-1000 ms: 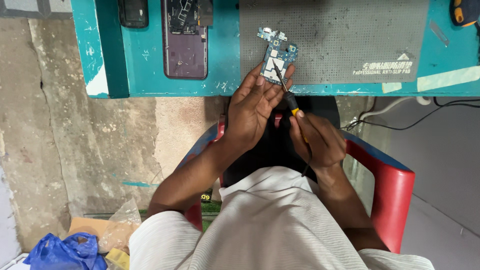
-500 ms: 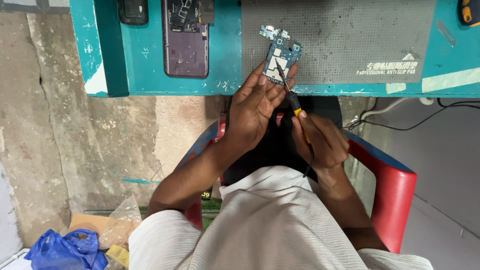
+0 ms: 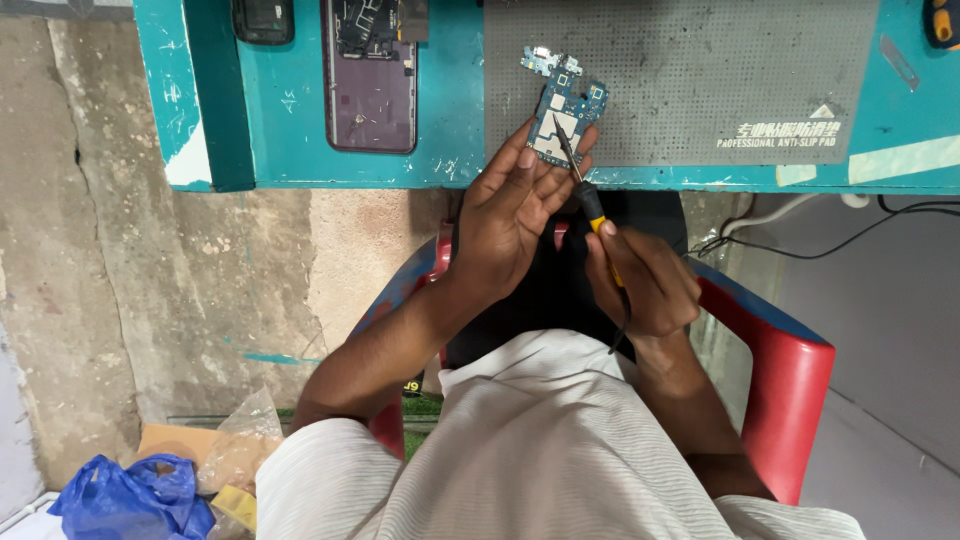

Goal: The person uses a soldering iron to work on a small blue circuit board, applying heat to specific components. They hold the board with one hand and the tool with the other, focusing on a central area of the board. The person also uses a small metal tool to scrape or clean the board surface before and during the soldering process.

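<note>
My left hand (image 3: 512,208) holds a small blue phone circuit board (image 3: 563,106) by its lower edge, just above the near edge of the grey mat (image 3: 700,70). My right hand (image 3: 645,280) grips a thin screwdriver (image 3: 584,190) with a black and yellow handle. Its metal tip touches the middle of the board. Both hands sit in front of the teal workbench (image 3: 440,130), over my lap.
An opened purple phone body (image 3: 372,75) lies on the bench at the left, with a dark phone (image 3: 263,20) beside it. A yellow-handled tool (image 3: 940,22) is at the far right. I sit on a red plastic chair (image 3: 785,380). Cables (image 3: 800,240) hang at right; bags (image 3: 140,495) lie on the floor.
The board and both hands have stayed together with only a slight shift. The screwdriver tip has moved up onto the board's middle.
</note>
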